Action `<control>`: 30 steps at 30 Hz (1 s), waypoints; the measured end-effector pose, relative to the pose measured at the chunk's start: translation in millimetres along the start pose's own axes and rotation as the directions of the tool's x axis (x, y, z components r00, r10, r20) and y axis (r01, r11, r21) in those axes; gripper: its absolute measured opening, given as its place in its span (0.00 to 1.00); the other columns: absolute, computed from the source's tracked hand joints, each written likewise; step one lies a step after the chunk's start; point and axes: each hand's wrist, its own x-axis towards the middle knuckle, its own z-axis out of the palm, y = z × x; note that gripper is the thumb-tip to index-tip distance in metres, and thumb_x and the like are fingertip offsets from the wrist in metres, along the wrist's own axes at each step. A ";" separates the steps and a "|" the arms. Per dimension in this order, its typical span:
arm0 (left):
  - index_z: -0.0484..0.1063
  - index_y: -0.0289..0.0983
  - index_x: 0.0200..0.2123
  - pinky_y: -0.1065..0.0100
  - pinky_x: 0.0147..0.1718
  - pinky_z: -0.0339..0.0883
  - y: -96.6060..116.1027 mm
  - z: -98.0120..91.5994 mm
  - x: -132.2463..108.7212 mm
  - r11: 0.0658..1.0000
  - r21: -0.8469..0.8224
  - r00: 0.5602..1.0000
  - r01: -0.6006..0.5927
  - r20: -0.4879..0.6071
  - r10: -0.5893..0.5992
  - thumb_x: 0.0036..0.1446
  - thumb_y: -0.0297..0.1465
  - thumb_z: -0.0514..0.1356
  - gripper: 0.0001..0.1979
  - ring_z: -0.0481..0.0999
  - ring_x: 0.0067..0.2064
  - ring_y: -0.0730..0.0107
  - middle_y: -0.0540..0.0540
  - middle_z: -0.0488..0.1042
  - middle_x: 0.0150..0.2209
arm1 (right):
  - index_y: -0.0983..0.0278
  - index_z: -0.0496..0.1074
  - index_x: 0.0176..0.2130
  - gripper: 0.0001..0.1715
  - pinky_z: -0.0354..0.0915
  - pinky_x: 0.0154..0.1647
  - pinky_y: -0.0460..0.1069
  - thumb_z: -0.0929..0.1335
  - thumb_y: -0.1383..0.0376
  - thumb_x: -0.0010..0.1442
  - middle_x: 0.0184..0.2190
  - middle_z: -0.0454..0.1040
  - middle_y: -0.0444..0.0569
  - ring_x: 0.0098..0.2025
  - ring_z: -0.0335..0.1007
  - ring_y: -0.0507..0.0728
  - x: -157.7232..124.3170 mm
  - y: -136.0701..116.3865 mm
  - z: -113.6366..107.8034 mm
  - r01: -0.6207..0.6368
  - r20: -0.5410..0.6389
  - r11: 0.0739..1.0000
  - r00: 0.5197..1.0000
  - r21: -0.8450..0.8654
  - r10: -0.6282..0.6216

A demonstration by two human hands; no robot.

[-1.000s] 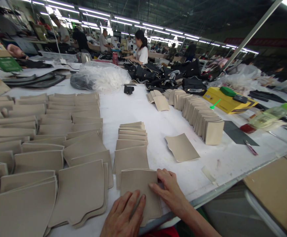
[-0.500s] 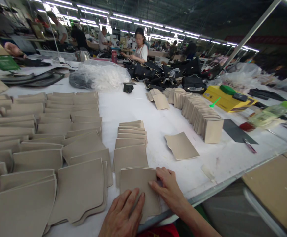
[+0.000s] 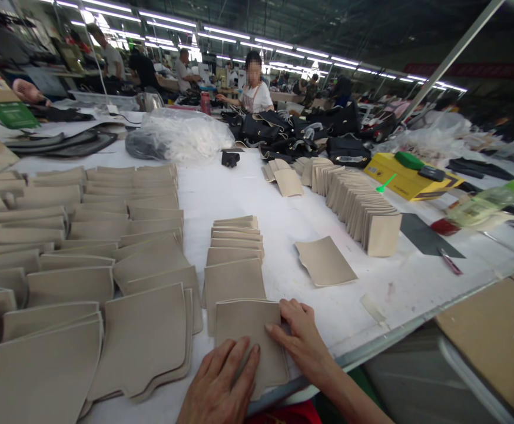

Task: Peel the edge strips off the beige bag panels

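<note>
Near the table's front edge lies a beige leather-like panel, with what looks like a second layer at its top edge. My left hand rests flat on its lower left part, fingers stretched out. At its right edge, my right hand has the thumb on top and the other fingers curled at the side, gripping the edge. Just behind it runs a short row of overlapping beige panels. A single beige panel with a wavy left edge lies to the right.
Several rows of overlapping beige panels cover the left side. A standing row of smaller pieces is at right, near a yellow box, a green-capped bottle and a cutter. Black bags and plastic wrap lie behind. A co-worker stands beyond.
My hands and the panel under them stay in place. The co-worker beyond the bags has shifted slightly right, and the view has moved a little.
</note>
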 end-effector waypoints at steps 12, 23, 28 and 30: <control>0.76 0.40 0.49 0.67 0.46 0.65 -1.6 0.2 -0.3 1.000 -0.011 1.000 -0.003 -0.003 0.003 0.69 0.28 0.47 0.18 0.73 0.47 0.65 0.48 0.78 0.47 | 0.60 0.64 0.30 0.07 0.52 0.50 0.57 0.65 0.71 0.57 0.32 0.69 0.44 0.41 0.63 0.59 -2.0 0.6 -1.9 0.010 0.003 1.000 1.000 0.010 -0.010; 0.72 0.40 0.54 0.66 0.45 0.69 -4.7 5.4 -10.0 1.000 0.003 0.999 -0.028 0.042 0.028 0.68 0.29 0.49 0.17 0.73 0.48 0.63 0.46 0.76 0.50 | 0.60 0.60 0.29 0.08 0.52 0.50 0.58 0.63 0.73 0.54 0.32 0.68 0.44 0.41 0.62 0.58 -1.4 2.6 -0.9 0.024 0.010 1.000 1.000 0.010 -0.024; 0.73 0.37 0.47 0.65 0.40 0.73 -1.4 4.5 3.8 0.969 -0.229 0.994 0.088 0.087 -0.069 0.69 0.30 0.46 0.16 0.74 0.43 0.62 0.42 0.75 0.44 | 0.61 0.57 0.27 0.11 0.53 0.50 0.57 0.61 0.73 0.59 0.30 0.67 0.43 0.39 0.63 0.57 -0.4 4.5 -8.2 0.062 0.054 0.998 0.997 0.017 -0.062; 0.71 0.37 0.46 0.65 0.39 0.73 2.0 4.6 14.0 0.916 -0.358 0.982 0.181 0.113 -0.150 0.69 0.29 0.44 0.16 0.75 0.41 0.63 0.41 0.74 0.41 | 0.61 0.57 0.27 0.11 0.53 0.50 0.57 0.61 0.74 0.59 0.30 0.67 0.43 0.39 0.63 0.57 0.4 4.8 -11.1 0.076 0.072 0.997 0.994 0.010 -0.077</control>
